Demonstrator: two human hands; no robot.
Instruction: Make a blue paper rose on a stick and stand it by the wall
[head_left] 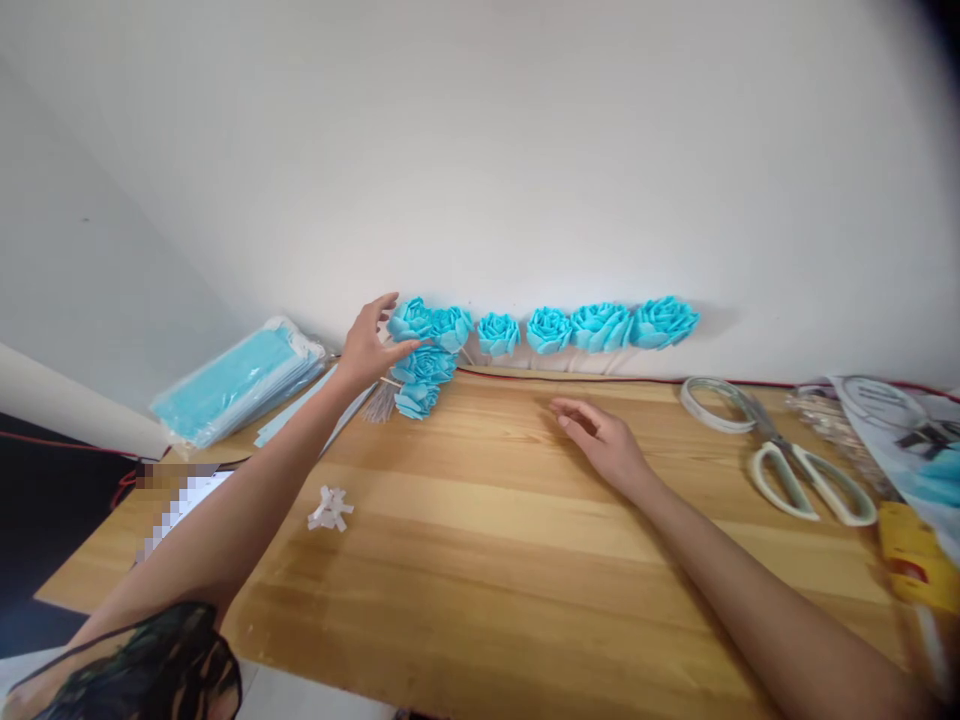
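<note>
My left hand (375,345) reaches to a cluster of blue artificial roses (426,362) at the back left of the table, thumb and fingers spread around the near side of the upper blooms. Whether the fingertips touch the petals I cannot tell. To the right, more blue roses stand in a row against the wall: a small one (499,333), another (549,330), and two fuller ones (600,327) side by side with the last (665,322). My right hand (600,445) rests low over the middle of the wooden table (450,580), fingers loosely curved and apart from the thumb, holding nothing.
At the right lie a roll of tape (712,405), white-handled scissors (814,485) and a yellow tool (915,560). A plastic bag of blue masks (240,385) leans at the left. Small white scraps (330,509) lie near my left forearm. The wall (480,150) borders the table's back.
</note>
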